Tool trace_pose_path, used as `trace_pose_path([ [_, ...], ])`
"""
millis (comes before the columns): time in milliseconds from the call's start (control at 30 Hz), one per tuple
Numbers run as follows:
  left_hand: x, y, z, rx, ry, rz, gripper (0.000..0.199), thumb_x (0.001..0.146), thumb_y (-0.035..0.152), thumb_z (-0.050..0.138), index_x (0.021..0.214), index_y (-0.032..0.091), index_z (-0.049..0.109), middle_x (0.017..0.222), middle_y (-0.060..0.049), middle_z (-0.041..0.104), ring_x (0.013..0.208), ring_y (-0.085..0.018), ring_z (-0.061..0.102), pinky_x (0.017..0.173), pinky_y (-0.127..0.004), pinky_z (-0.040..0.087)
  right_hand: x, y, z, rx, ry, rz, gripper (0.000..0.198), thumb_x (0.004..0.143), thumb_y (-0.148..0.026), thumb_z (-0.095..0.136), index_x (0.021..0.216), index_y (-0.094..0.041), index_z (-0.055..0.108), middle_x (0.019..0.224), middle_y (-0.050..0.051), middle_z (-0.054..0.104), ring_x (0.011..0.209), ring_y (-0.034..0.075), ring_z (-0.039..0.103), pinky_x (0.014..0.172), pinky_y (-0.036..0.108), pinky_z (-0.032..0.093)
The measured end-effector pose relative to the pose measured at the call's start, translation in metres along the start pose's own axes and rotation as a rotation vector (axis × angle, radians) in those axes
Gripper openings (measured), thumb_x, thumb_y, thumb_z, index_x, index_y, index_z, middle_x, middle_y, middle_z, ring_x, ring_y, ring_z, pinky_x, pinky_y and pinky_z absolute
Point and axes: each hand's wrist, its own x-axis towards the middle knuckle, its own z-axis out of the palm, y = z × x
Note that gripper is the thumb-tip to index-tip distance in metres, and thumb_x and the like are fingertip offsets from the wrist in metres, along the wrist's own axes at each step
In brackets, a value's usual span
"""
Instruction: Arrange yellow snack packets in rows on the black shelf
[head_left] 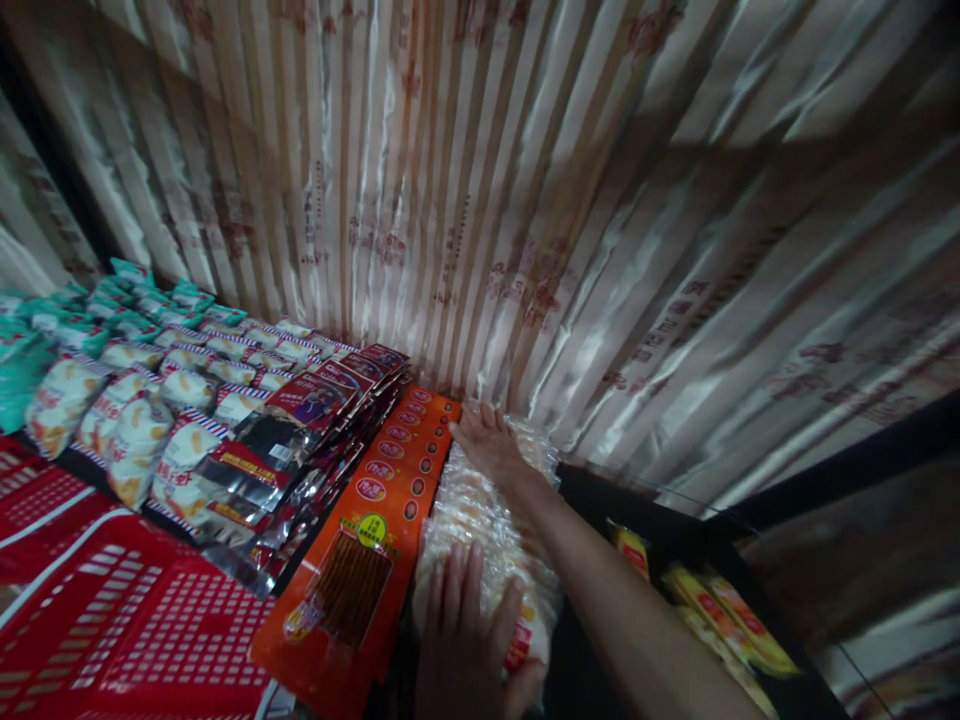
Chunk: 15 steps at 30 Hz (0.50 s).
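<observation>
clear plastic wraps a long row of pale, round packets (472, 510) at the lower centre of the frame. the right hand (491, 447), fingers extended, rests on the far end; the left hand (469, 635), fingers laid out and thumb spread, touches the near end. neither appears to grasp a packet. just left of the row lies a long orange printed package (416, 460); to the right, a black shelf surface (589, 492) shows, with yellow packets (739, 620) at lower right. light, even pressure at both ends would probably keep the row together, since the thin wrapping looks slippery and the contents may crush; straight pushes should avoid nudging the orange package.
</observation>
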Motion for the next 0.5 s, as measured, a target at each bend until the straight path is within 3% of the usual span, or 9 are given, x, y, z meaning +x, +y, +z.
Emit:
trace_pose_path([
  [133, 0.000, 0.003, 0.003, 0.004, 0.020, -0.056, 0.068, 0.064, 0.063, 0.062, 0.124, 0.031, 0.051, 0.134, -0.008, 0.045, 0.127, -0.032, 0.034, 0.104, -0.045, 0.025, 0.006, -0.004, 0.013, 0.037, -0.056, 0.024, 0.068, 0.084, -0.066, 0.013, 0.143, -0.031, 0.013, 0.152, 0.006, 0.010, 0.138, 0.029, 0.008, 0.107, 0.049, 0.012],
  [367, 0.001, 0.003, -0.001, -0.014, -0.042, -0.078, 0.067, 0.066, 0.059, 0.063, 0.125, 0.030, 0.050, 0.138, -0.007, 0.041, 0.129, -0.031, 0.032, 0.106, -0.043, 0.021, -0.002, -0.007, 0.020, 0.059, 0.068, -0.022, 0.066, 0.086, -0.060, 0.022, 0.141, -0.024, 0.027, 0.148, 0.012, 0.025, 0.135, 0.032, 0.021, 0.106, 0.051, 0.015],
  [500, -0.001, 0.003, 0.000, -0.037, -0.037, -0.082, 0.065, 0.066, 0.059, 0.063, 0.123, 0.031, 0.052, 0.138, -0.008, 0.041, 0.130, -0.031, 0.031, 0.107, -0.045, 0.019, -0.005, -0.003, 0.012, 0.185, 0.072, -0.050, 0.066, 0.086, -0.061, 0.024, 0.141, -0.025, 0.026, 0.149, 0.010, 0.022, 0.137, 0.029, 0.016, 0.107, 0.053, 0.015],
])
